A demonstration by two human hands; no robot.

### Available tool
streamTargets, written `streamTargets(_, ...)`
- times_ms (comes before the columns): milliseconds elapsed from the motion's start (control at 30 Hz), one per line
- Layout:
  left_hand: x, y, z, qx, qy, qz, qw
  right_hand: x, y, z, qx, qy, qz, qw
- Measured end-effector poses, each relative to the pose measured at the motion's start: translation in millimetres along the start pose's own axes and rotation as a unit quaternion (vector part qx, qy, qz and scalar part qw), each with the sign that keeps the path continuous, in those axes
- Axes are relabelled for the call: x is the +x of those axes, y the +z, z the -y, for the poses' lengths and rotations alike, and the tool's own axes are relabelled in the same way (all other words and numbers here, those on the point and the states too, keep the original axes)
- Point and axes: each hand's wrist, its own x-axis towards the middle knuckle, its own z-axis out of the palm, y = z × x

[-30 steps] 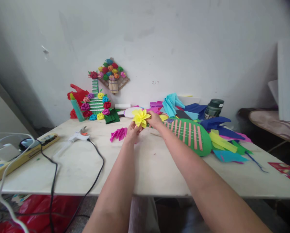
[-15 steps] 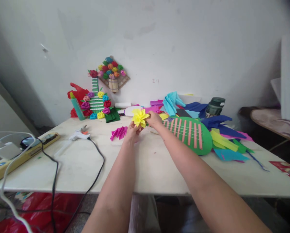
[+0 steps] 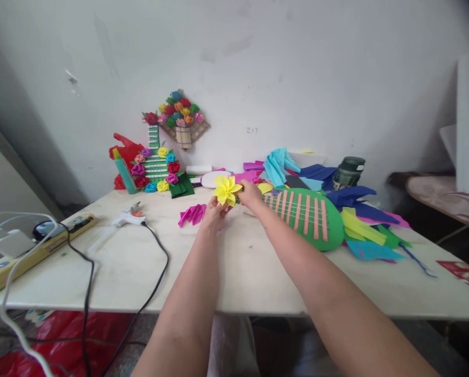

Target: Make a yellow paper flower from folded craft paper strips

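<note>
A yellow paper flower [image 3: 226, 190] with pointed petals faces me above the middle of the table. From below, my left hand [image 3: 216, 212] is closed on it, fingertips under the petals. My right hand [image 3: 250, 195] is closed too, pinching at the flower's right edge. Behind that wrist lies a green guitar-shaped board [image 3: 313, 220] with pink strips and white strings. Its narrow neck runs toward the flower; my right hand covers part of it, so whether the two touch is hidden. A folded magenta crepe paper piece [image 3: 192, 215] lies left of my left hand.
A white glue gun [image 3: 127, 218] with a black cord and a yellow power strip [image 3: 42, 251] lie at left. A flower-trimmed guitar craft [image 3: 156, 166] and a glue bottle [image 3: 125, 175] stand behind. Crepe paper [image 3: 277, 166] and a dark green cup [image 3: 348, 173] are at the back right.
</note>
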Motion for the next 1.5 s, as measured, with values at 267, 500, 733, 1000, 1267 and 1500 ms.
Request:
streamTargets(267,-1,3.8,-3,-0.008,0.008,-0.004,1.000,-1,-5,3,0.032,0.008,-0.004,0.999)
streamTargets(500,-2,4.5,-4,-0.005,0.019,-0.011,1.000,-2,-12,7,0.062,-0.005,0.001,0.998)
streamTargets(733,1,3.7,-3,-0.022,0.009,-0.028,0.999,-1,-8,5,0.096,-0.014,-0.004,0.995)
streamTargets(1000,5,-3.3,0,-0.033,-0.001,-0.095,0.995,-4,1,3,0.271,0.004,-0.073,0.960)
streamTargets(1267,9,-8.5,-4,-0.040,0.005,-0.205,0.978,-20,3,-1,0.503,0.145,-0.052,0.850)
streamTargets(1500,11,-11.6,-8,-0.026,0.021,-0.263,0.964,-31,4,-21,0.600,0.185,0.000,0.778)
